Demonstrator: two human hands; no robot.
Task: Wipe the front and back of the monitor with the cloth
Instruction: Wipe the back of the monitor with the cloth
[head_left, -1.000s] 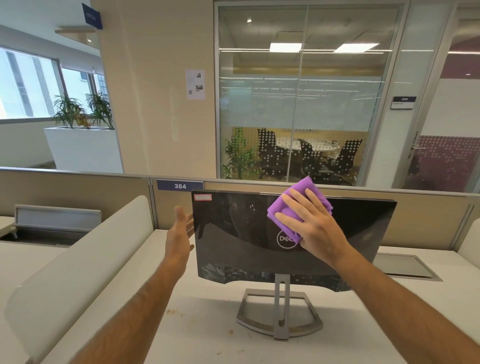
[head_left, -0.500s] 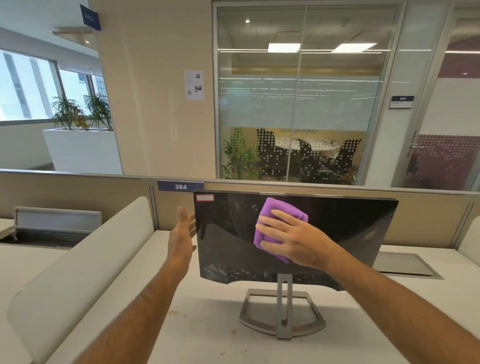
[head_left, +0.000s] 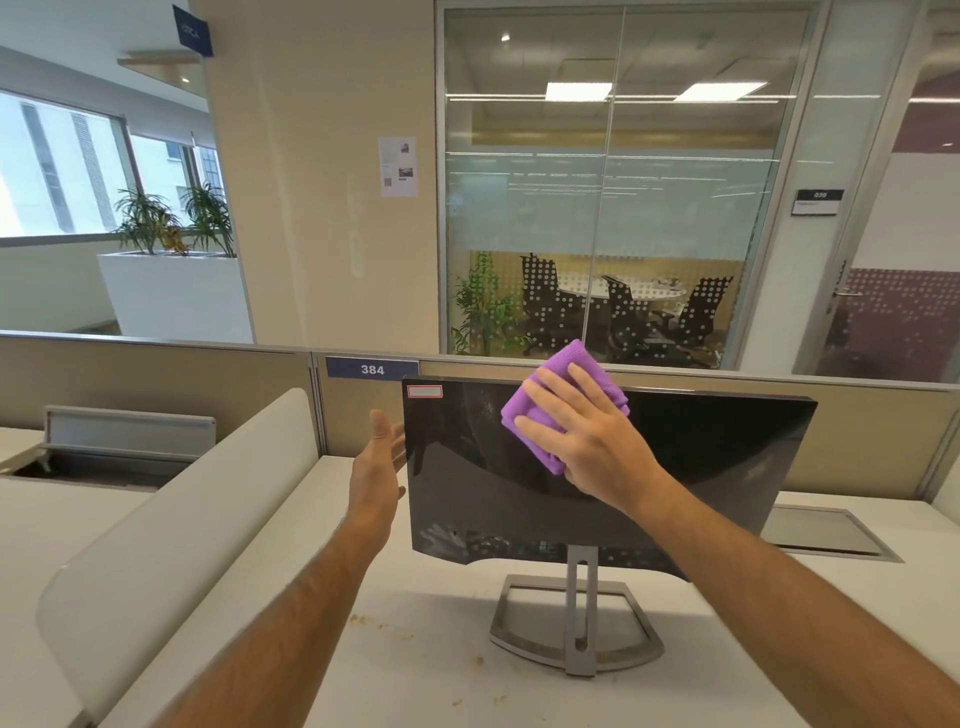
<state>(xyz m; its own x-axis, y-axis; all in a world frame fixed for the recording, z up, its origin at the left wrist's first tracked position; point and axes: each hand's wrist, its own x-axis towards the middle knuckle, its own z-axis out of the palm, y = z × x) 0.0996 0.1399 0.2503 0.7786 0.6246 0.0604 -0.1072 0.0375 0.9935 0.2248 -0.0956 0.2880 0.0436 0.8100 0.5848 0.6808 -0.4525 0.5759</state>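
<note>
Surface: a white, matte table (head_left: 426, 691) with a smooth top, running up to a beige partition wall (head_left: 156, 384) at its far edge.
Standing on it: a glossy black flat monitor (head_left: 467, 499), carried by a grey metal open-frame stand (head_left: 576, 623) whose base lies flat on the top.
Marks: small brown crumbs and stains (head_left: 363, 621) scattered just left of the base.
Inset: a grey rectangular cable hatch (head_left: 821, 532) set into the top at the right.
Left edge: a rounded cream divider panel (head_left: 171, 519), upright.
</note>
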